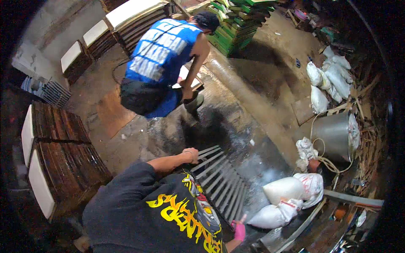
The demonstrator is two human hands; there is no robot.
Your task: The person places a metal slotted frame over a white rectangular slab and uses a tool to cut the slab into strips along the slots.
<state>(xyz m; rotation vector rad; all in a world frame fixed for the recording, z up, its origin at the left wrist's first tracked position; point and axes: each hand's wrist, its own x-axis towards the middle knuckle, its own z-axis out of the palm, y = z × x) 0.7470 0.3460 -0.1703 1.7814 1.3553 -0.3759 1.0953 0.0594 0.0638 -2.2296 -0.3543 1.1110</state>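
A slatted rack (216, 177) with long grey bars leans in front of my dark printed shirt. My left hand (192, 155), bare, is closed round its far left corner. Lower down, my right hand (238, 231) in a pink glove is closed at the near right corner, with one fingertip sticking out. The rack's lower edge is partly hidden by my shirt. Just right of the right hand lie full white sacks (276, 214) on the wet floor.
A co-worker in a blue sleeveless top (158, 50) squats ahead over a white-topped frame. Dark stacked frames (69, 156) stand left, green crates (234, 31) at the back. Right are a metal tub (333, 137), loose rope, more white sacks (333, 76) and a long low ledge (249, 99).
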